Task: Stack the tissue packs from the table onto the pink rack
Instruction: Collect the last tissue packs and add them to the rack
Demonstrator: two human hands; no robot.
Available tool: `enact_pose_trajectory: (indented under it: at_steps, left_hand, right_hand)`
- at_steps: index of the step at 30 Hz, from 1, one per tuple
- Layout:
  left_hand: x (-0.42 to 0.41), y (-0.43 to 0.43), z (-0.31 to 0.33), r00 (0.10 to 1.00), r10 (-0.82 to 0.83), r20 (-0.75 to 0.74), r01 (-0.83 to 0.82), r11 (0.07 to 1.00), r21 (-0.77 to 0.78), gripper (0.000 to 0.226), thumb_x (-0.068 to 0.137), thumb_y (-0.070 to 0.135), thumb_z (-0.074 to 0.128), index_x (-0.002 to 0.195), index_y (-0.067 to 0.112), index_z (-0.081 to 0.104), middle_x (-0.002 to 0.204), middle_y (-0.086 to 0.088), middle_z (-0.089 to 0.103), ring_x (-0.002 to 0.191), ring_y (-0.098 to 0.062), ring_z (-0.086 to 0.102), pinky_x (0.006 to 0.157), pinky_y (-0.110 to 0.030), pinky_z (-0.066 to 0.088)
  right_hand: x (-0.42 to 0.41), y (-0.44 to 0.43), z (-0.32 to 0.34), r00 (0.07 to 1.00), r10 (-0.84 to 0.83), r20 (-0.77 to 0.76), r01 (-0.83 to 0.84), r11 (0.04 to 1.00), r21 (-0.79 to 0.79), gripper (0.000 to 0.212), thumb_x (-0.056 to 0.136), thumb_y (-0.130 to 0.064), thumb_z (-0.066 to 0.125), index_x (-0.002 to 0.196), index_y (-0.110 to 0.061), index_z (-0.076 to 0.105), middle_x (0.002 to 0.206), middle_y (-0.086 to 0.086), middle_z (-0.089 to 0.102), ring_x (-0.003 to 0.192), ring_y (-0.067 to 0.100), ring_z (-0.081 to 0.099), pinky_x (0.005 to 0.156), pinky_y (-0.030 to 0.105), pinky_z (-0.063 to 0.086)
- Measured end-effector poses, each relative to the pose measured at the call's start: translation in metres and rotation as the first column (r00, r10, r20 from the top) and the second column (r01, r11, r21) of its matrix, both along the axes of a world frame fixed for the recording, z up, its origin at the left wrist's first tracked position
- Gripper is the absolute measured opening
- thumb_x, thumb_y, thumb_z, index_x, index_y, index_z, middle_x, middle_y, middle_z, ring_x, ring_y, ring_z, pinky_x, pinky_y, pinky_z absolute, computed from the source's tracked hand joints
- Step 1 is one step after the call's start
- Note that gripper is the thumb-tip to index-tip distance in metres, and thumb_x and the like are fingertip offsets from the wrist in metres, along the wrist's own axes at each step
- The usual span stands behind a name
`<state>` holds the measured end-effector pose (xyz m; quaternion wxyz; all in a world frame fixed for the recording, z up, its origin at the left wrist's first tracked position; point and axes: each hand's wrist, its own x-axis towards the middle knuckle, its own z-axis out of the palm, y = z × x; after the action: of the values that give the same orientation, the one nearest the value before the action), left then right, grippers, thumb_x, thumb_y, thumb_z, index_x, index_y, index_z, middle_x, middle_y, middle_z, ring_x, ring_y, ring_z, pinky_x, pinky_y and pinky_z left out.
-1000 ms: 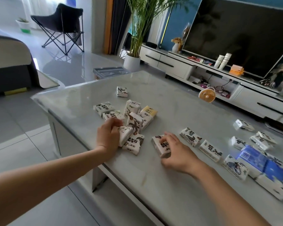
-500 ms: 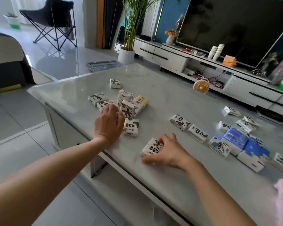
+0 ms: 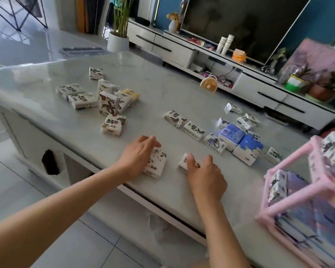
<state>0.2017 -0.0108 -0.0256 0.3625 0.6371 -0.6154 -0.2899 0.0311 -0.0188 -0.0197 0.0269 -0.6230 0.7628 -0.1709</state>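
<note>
Both packs lie near the front edge of the table, the right hand pinching the right pack, the left hand laid over the left pack, grip hidden, so each wants a firm side hold before lifting to the pink rack at right.

Pale, glossy floor tiles, bright with daylight toward the far left. Across the middle, a grey marbled table. Beyond it, along a blue wall, a long white cabinet (black bar handles on the drawers) below a large dark television. Carries stacked paper cups and a small vase. At its left end, a tall green plant in a white pot. Top left, a black folding chair.
</note>
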Motion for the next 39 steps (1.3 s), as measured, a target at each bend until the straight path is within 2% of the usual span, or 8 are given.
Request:
enact_pose_trajectory:
  at_steps: [4, 8, 14, 21, 29, 33, 36, 39]
  left_hand:
    - [0.024, 0.003, 0.007, 0.928, -0.145, -0.344, 0.198, 0.972, 0.125, 0.03, 0.09, 0.021, 0.051, 0.12, 0.022, 0.052, 0.129, -0.001, 0.052, 0.105, -0.013, 0.053, 0.081, -0.012, 0.042]
    - [0.035, 0.004, 0.002, 0.908, -0.341, -0.243, 0.391, 0.899, 0.197, 0.088, 0.043, 0.074, 0.07, 0.122, 0.047, 0.041, 0.13, 0.012, 0.047, 0.113, -0.003, 0.051, 0.095, -0.016, 0.04]
    - [0.032, 0.005, -0.001, 0.908, -0.343, -0.239, 0.396, 0.89, 0.227, 0.108, 0.041, 0.051, 0.084, 0.134, 0.043, 0.029, 0.13, 0.019, 0.038, 0.125, -0.004, 0.037, 0.101, -0.013, 0.034]
    - [0.023, 0.008, -0.006, 0.948, -0.286, 0.138, 0.27, 0.955, 0.12, 0.099, 0.043, 0.069, 0.055, 0.135, 0.038, 0.035, 0.119, 0.014, 0.039, 0.12, -0.008, 0.032, 0.107, -0.027, 0.026]
    - [0.016, 0.006, 0.007, 0.93, -0.362, 0.058, 0.355, 0.928, 0.11, 0.075, 0.073, -0.01, 0.046, 0.089, 0.062, 0.054, 0.127, 0.013, 0.036, 0.124, -0.015, 0.027, 0.109, -0.033, 0.023]
    - [0.0, 0.005, -0.005, 0.981, -0.114, 0.155, 0.144, 0.97, -0.195, 0.075, 0.074, -0.019, 0.036, 0.123, 0.035, 0.052, 0.133, 0.01, 0.045, 0.13, -0.015, 0.033, 0.111, -0.039, 0.023]
    - [-0.007, 0.016, -0.011, 0.997, 0.024, -0.069, -0.038, 0.977, -0.208, 0.048, 0.087, 0.004, 0.052, 0.131, 0.022, 0.047, 0.123, 0.008, 0.049, 0.122, -0.013, 0.044, 0.105, -0.031, 0.033]
    - [-0.003, 0.03, -0.012, 0.988, -0.141, 0.059, 0.143, 0.989, -0.03, 0.093, 0.062, 0.058, 0.072, 0.14, 0.027, 0.032, 0.128, 0.012, 0.042, 0.126, -0.006, 0.032, 0.109, -0.027, 0.025]
  right_hand:
    - [-0.016, -0.003, 0.007, 0.979, 0.048, 0.198, -0.063, 0.995, 0.072, 0.039, 0.092, -0.046, 0.044, 0.095, -0.011, 0.06, 0.095, 0.011, 0.067, 0.094, 0.03, 0.061, 0.073, 0.032, 0.043]
    - [-0.024, -0.002, 0.011, 0.9, 0.099, 0.425, -0.164, 0.979, 0.119, 0.031, 0.086, -0.028, 0.053, 0.066, -0.01, 0.067, 0.059, 0.003, 0.066, 0.064, 0.021, 0.06, 0.069, 0.031, 0.049]
    - [-0.018, 0.003, 0.029, 0.576, 0.287, 0.765, -0.508, 0.859, 0.06, 0.066, 0.074, -0.021, 0.076, 0.131, -0.03, 0.044, 0.123, -0.007, 0.049, 0.113, 0.008, 0.046, 0.095, 0.022, 0.037]
    - [-0.003, 0.013, 0.016, 0.806, 0.474, 0.354, -0.57, 0.782, 0.252, 0.108, 0.063, -0.048, 0.079, 0.146, -0.028, 0.012, 0.138, -0.003, 0.021, 0.131, 0.014, 0.016, 0.112, 0.029, 0.019]
    - [-0.027, 0.005, 0.015, 0.745, 0.493, 0.45, -0.624, 0.754, 0.206, 0.082, 0.074, 0.002, 0.058, 0.141, -0.033, 0.027, 0.142, -0.012, 0.037, 0.135, 0.01, 0.026, 0.113, 0.032, 0.023]
    - [-0.028, 0.005, 0.014, 0.711, 0.492, 0.503, -0.645, 0.74, 0.189, 0.082, 0.077, 0.01, 0.052, 0.142, -0.031, 0.026, 0.145, -0.01, 0.025, 0.135, 0.008, 0.025, 0.113, 0.025, 0.023]
    - [-0.03, 0.004, 0.012, 0.709, 0.473, 0.523, -0.632, 0.756, 0.172, 0.08, 0.077, 0.007, 0.057, 0.142, -0.031, 0.028, 0.141, -0.008, 0.028, 0.132, 0.011, 0.031, 0.112, 0.03, 0.028]
    - [-0.031, 0.003, 0.01, 0.705, 0.457, 0.543, -0.613, 0.777, 0.142, 0.08, 0.073, 0.001, 0.064, 0.141, -0.027, 0.031, 0.138, -0.004, 0.038, 0.128, 0.013, 0.039, 0.109, 0.035, 0.034]
